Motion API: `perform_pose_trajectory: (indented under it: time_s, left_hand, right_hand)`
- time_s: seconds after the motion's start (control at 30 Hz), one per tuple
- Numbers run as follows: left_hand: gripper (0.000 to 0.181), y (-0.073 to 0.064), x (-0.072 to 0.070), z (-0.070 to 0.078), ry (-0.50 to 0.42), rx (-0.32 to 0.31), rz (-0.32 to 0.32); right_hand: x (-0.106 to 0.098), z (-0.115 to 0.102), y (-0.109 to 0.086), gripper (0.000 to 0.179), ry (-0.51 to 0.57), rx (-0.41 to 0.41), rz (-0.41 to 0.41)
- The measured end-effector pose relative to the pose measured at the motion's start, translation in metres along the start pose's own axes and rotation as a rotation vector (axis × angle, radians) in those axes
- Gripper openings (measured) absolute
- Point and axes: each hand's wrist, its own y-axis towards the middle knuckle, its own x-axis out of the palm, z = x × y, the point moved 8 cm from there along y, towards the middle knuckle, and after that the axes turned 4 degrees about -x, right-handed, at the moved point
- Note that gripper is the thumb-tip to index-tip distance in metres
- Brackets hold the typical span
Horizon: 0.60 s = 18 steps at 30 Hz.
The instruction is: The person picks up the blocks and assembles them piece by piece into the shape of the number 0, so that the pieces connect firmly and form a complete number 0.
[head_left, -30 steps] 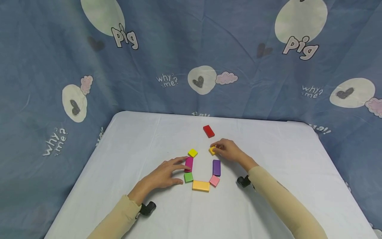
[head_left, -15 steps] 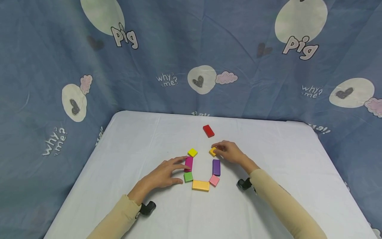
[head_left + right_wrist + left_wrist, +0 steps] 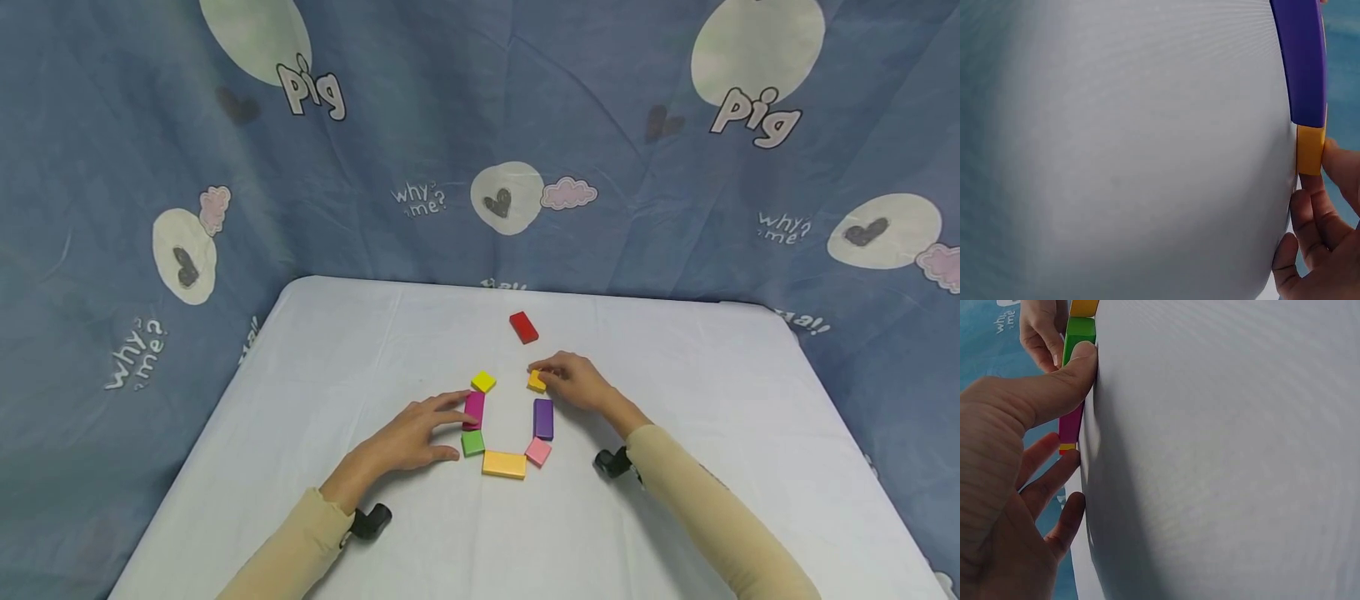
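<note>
My right hand (image 3: 579,382) pinches a small orange block (image 3: 536,383) between thumb and fingers, just beyond the far end of a purple oblong block (image 3: 543,419). In the right wrist view this orange block (image 3: 1310,150) shows past the end of the purple block (image 3: 1305,69). On the other side, my left hand (image 3: 408,433) lies with fingers loosely spread. Its fingertips rest on a magenta oblong block (image 3: 475,407), and its thumb is close by a green block (image 3: 472,444). A yellow block (image 3: 483,382) sits at the magenta block's far end.
A long yellow-orange block (image 3: 504,465) lies at the near side, between the green block and a pink one (image 3: 538,452). Farther back on the white tabletop (image 3: 360,350) lies a red oblong block (image 3: 523,327). A blue printed cloth (image 3: 360,225) hangs behind the table.
The small orange block has turned slightly in my right hand's fingers and shifted a little towards the purple block. My left hand keeps its place on the magenta block.
</note>
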Motion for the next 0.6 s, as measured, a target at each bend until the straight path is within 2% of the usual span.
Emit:
perform_pose_trajectory:
  time_s: [0.4, 0.6]
  left_hand:
    - [0.053, 0.0002, 0.0013, -0.0014, 0.001, -0.012, -0.003]
    - [0.053, 0.0004, 0.0001, -0.0002, 0.007, -0.019, -0.004]
  right_hand:
    - [0.0033, -0.0044, 0.0025, 0.022, 0.008, -0.025, 0.02]
    - [0.0009, 0.0023, -0.0018, 0.026, 0.032, 0.023, 0.041]
